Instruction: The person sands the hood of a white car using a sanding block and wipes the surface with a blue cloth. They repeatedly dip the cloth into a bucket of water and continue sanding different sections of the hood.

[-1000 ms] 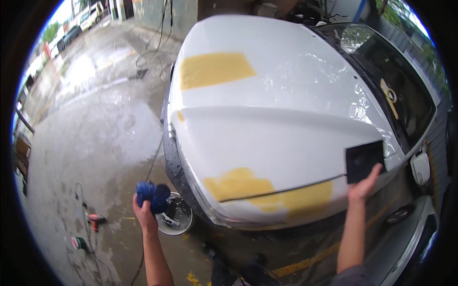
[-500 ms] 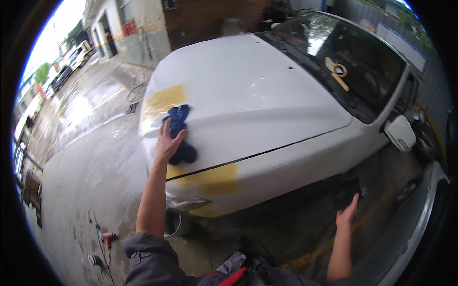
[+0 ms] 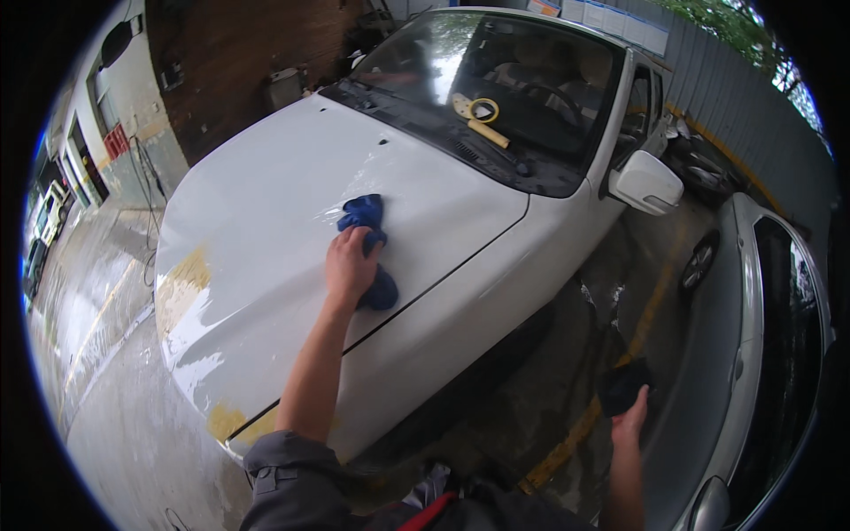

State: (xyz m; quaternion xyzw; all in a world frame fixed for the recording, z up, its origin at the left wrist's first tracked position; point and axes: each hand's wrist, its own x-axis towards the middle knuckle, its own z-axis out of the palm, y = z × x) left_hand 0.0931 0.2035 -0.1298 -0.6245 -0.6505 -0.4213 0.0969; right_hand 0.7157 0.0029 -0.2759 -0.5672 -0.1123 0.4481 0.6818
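Note:
A bunched blue cloth (image 3: 379, 289) lies on the wet hood (image 3: 257, 203) of a white vehicle. My left hand (image 3: 350, 264) presses down on this cloth, its fingers curled round the middle. Out to the right, beside the vehicle, my right hand (image 3: 631, 416) grips a dark, soft-looking pad (image 3: 622, 386) over the floor; its exact kind cannot be made out. Yellowish patches (image 3: 188, 274) mark the hood's front end, with another yellow patch (image 3: 226, 421) at its near corner. Water streaks shine around the cloth.
A tape roll (image 3: 484, 110) and a yellow roller-shaped piece (image 3: 489, 134) rest at the windshield base. The side mirror (image 3: 646, 182) juts out at right. A grey car (image 3: 753, 292) stands close on the right, past a yellow floor line (image 3: 575, 434).
My left hand has slid the blue cloth from the hood's front end back toward the windshield. The view has shifted right along the vehicle. My right hand still holds the dark pad.

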